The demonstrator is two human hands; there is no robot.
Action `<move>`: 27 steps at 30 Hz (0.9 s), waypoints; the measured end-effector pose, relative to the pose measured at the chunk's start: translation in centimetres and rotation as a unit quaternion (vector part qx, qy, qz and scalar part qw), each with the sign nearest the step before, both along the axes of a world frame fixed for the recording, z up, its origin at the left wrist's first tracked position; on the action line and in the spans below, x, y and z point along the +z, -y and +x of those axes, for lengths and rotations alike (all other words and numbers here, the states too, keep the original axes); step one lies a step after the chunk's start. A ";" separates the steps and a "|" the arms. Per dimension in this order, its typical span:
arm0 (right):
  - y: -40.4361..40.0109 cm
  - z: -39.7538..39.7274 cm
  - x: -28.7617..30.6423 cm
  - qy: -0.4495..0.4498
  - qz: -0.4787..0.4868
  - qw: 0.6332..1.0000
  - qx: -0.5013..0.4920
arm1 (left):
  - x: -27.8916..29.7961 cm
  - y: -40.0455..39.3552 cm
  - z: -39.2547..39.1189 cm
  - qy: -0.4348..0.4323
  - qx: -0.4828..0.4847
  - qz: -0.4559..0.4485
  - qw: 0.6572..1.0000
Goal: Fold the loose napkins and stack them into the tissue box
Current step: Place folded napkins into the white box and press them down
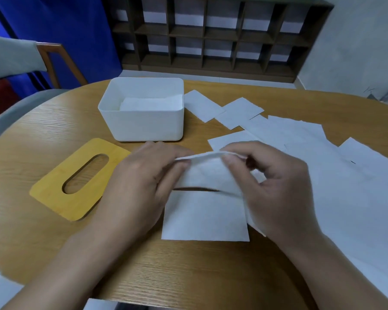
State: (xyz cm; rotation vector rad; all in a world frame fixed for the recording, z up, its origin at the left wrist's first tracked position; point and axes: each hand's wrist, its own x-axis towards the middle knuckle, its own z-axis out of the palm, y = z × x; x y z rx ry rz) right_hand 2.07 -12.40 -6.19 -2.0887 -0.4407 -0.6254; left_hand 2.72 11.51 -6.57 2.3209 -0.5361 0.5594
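**One head-worn view, looking forward and down**

A single wide-angle camera looks from the person's head down onto the round, wood-grain table (54,220), close enough that both forearms enter from the bottom edge. It faces forward across the tabletop to the dark wooden cubby shelf (211,34) along the top of the frame. Straight lines bow toward the edges. No second view exists to overlap.

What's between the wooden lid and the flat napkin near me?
In the head view, the left hand and its forearm lie between the wooden lid and flat napkin.

Dark cubby shelf (211,34) against white wall (356,41), behind wooden table (43,130).
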 end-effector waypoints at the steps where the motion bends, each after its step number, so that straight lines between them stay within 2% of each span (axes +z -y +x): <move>1: 0.3 -0.1 0.3 -0.044 0.054 0.998 0.002 | 0.5 -0.3 -0.2 -0.045 -0.008 -0.051 0.998; 3: 0.8 0.0 0.4 -0.128 0.102 0.986 0.009 | 1.0 -0.7 -0.3 -0.147 -0.031 -0.148 0.977; 4: 1.1 0.2 0.3 -0.160 0.096 0.982 0.015 | 1.1 -0.9 -0.3 -0.180 -0.036 -0.160 0.970; 8: 1.4 0.4 0.0 -0.221 0.059 0.973 0.028 | 0.4 -1.4 -0.2 -0.262 -0.019 -0.078 0.962; 11: 1.9 0.5 -0.2 -0.253 0.011 0.967 0.021 | 0.2 -1.4 -0.2 -0.312 -0.010 -0.062 0.948; 19: 2.8 0.6 -0.5 -0.294 -0.092 0.951 0.007 | -0.7 -0.8 -0.1 -0.307 0.005 -0.002 0.952; 23: 2.5 0.5 -0.6 -0.220 -0.157 0.962 -0.041 | -0.7 -1.3 0.2 -0.260 0.032 0.008 0.965; 27: 1.6 1.2 -1.2 -0.164 -0.139 0.975 -0.063 | -0.4 -0.8 0.2 -0.209 0.039 -0.074 0.974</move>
